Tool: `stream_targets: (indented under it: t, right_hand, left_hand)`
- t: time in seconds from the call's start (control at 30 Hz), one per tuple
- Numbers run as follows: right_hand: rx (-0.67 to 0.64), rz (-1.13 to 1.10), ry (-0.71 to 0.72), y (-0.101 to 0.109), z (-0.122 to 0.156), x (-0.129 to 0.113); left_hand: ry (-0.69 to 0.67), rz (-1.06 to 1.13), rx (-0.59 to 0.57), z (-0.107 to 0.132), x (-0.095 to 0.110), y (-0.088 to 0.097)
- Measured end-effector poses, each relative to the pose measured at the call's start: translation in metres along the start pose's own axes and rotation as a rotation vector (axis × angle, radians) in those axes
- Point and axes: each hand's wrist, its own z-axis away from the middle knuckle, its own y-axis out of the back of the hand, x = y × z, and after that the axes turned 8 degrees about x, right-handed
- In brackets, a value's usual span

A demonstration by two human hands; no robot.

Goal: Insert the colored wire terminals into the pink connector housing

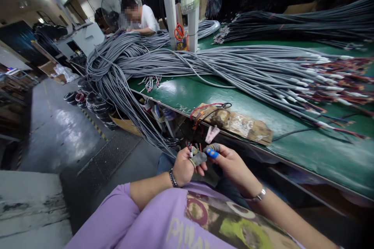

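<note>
My left hand (184,167), with a grey cover on its thumb, is closed around the end of a grey cable. Thin coloured wires (189,148) fan out of the cable's white-wrapped end above the fingers. My right hand (232,165) is pinched close beside the left thumb, with a blue wrap on its thumb and a grey cover on its index finger. What lies between its fingertips is too small to tell. A pale pink clip (212,134) sits just beyond my hands, by the bench edge.
A large bundle of grey cables (187,64) crosses the green bench (175,93) and hangs over its left end. A tape-covered board (236,124) lies at the front edge. Black cables (292,25) lie behind. A person (144,19) works past the white post (193,15).
</note>
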Motion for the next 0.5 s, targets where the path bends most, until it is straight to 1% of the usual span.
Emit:
stream_targets:
  t: [0.07, 0.13, 0.2, 0.27, 0.33, 0.4, 0.5]
  right_hand:
    - [-0.033, -0.097, -0.033, 0.003, -0.002, 0.004]
    - [-0.055, -0.223, -0.104, 0.007, -0.008, 0.005]
    - [-0.055, -0.321, -0.19, 0.009, -0.017, 0.004]
    - [-0.054, -0.368, -0.238, 0.008, -0.025, -0.001]
    - [-0.052, -0.374, -0.219, 0.004, -0.031, -0.007]
    - [-0.026, -0.353, -0.163, -0.001, -0.034, -0.011]
    - [0.04, -0.297, -0.057, -0.004, -0.033, -0.006]
  left_hand:
    - [-0.008, 0.026, 0.022, 0.0, 0.002, -0.001]
    - [-0.015, 0.073, 0.054, -0.001, 0.005, -0.003]
    - [-0.016, 0.132, 0.078, -0.002, 0.008, -0.006]
    - [-0.008, 0.186, 0.08, -0.003, 0.011, -0.01]
    - [0.015, 0.219, 0.081, -0.004, 0.013, -0.014]
    - [0.039, 0.226, 0.097, -0.006, 0.014, -0.017]
    - [0.051, 0.224, 0.113, -0.009, 0.015, -0.018]
